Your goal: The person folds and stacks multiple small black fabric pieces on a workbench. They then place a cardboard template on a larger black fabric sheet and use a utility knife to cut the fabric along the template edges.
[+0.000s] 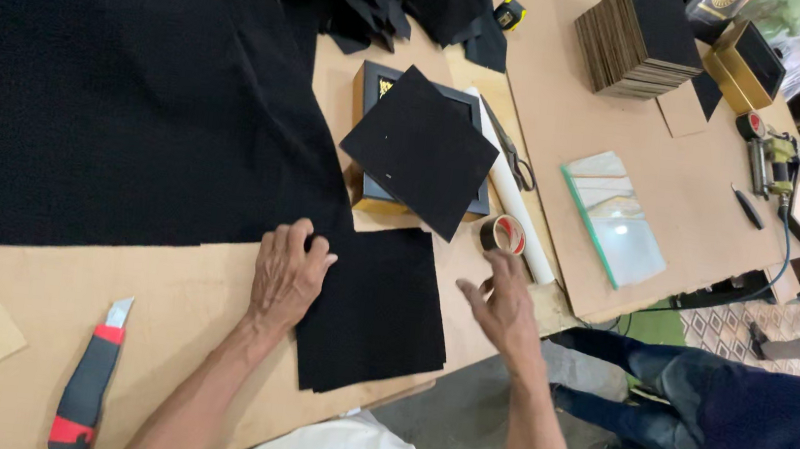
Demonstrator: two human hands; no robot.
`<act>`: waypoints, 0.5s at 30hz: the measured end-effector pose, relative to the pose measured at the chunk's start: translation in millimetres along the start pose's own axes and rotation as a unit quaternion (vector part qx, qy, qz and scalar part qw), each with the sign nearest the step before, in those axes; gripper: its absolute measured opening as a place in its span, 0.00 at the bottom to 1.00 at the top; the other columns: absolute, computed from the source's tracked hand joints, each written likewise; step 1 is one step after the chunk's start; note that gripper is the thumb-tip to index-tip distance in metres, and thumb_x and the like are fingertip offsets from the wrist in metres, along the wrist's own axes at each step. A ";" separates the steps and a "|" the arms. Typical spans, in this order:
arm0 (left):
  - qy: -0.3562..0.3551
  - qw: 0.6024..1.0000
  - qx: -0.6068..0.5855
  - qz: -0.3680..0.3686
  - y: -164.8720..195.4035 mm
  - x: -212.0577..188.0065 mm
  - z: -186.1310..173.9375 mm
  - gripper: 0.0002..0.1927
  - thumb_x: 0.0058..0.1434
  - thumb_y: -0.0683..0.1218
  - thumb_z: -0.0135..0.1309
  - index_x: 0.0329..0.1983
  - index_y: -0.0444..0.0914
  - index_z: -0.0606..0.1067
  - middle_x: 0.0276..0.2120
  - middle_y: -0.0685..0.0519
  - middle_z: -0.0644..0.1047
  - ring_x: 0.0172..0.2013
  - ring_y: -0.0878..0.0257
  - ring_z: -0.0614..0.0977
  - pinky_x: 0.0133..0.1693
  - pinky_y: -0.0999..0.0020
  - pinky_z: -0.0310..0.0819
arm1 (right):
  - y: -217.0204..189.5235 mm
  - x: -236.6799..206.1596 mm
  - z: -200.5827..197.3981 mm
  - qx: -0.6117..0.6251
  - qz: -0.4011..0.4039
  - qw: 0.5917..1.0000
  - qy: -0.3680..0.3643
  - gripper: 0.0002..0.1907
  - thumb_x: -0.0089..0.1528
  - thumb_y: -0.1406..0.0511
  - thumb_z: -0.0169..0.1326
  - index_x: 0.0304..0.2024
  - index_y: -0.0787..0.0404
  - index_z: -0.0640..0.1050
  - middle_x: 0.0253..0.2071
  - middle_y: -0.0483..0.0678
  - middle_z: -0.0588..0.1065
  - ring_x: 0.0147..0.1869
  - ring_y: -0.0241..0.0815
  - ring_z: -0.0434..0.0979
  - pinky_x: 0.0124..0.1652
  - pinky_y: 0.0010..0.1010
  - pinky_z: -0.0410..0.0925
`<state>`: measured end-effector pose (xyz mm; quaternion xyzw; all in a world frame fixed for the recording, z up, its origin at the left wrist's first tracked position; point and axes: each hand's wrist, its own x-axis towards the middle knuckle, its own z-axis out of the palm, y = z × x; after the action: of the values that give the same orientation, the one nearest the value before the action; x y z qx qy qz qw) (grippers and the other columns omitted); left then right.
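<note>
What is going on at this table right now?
A person works at a cardboard-covered table. The left hand presses flat on the corner of a square of black fabric, beside the large black cloth. The right hand is open, reaching near a roll of tape, not gripping it. Another black square lies tilted on a dark picture frame. A red and black utility knife lies untouched to the left. A stack of boards and a glass pane sit farther off.

Black felt square (373,309) lies flat under the left hand (287,275), fingertips pressing its upper-left corner, its near edge by the bench edge. Brown tape roll (502,233) stands on edge just beyond the open right hand (502,310).
</note>
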<state>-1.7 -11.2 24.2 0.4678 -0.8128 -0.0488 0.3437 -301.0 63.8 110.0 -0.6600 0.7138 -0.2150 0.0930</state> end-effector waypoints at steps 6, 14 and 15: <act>-0.016 0.999 -0.003 0.033 -1.5 9.9 3.3 0.06 0.60 0.44 0.58 0.35 0.36 0.77 0.43 0.46 0.74 0.45 0.51 0.76 0.50 0.52 0.69 | 78.5 210.3 5.8 0.047 -0.056 0.995 0.075 0.14 0.61 0.67 0.59 0.46 0.70 0.76 0.46 0.58 0.75 0.44 0.52 0.78 0.42 0.39 0.72; -0.066 0.997 -0.029 0.024 -17.1 10.2 47.8 0.09 0.55 0.46 0.57 0.32 0.34 0.79 0.53 0.42 0.75 0.59 0.49 0.71 0.62 0.43 0.58 | 140.8 439.8 95.3 -0.119 -0.216 0.967 0.058 0.18 0.55 0.63 0.62 0.45 0.66 0.79 0.47 0.56 0.72 0.53 0.58 0.72 0.48 0.47 0.68; -0.096 0.995 -0.040 0.012 -20.1 7.0 54.2 0.09 0.55 0.47 0.57 0.31 0.35 0.80 0.55 0.41 0.75 0.60 0.48 0.69 0.62 0.41 0.55 | 136.7 449.8 109.6 -0.147 -0.216 0.963 0.060 0.19 0.54 0.62 0.63 0.43 0.66 0.79 0.48 0.56 0.71 0.53 0.57 0.71 0.47 0.47 0.67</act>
<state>-22.1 -41.1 -21.5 0.4372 -0.8448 -0.1218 0.2835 -428.8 -393.3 21.6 -0.7910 0.5820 -0.1621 -0.0969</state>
